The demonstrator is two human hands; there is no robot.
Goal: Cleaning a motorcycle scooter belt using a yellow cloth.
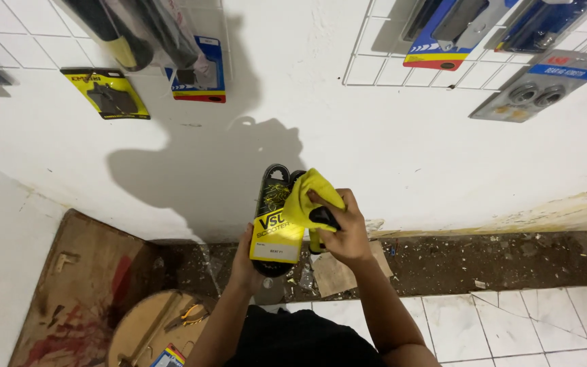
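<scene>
Before wall, left hand (244, 261) gripping packaged belt (276, 217), right hand (344, 231) pressing cloth (307, 197)

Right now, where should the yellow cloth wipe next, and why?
Probably down the package, toward its yellow label. The right hand presses the yellow cloth against the upper right part only, while the left hand holds the package from below, so the lower front looks not yet covered.

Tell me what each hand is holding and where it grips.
The left hand grips the packaged black belt from behind at its lower end. The right hand holds a bunched yellow cloth against the package's upper right side.
</scene>
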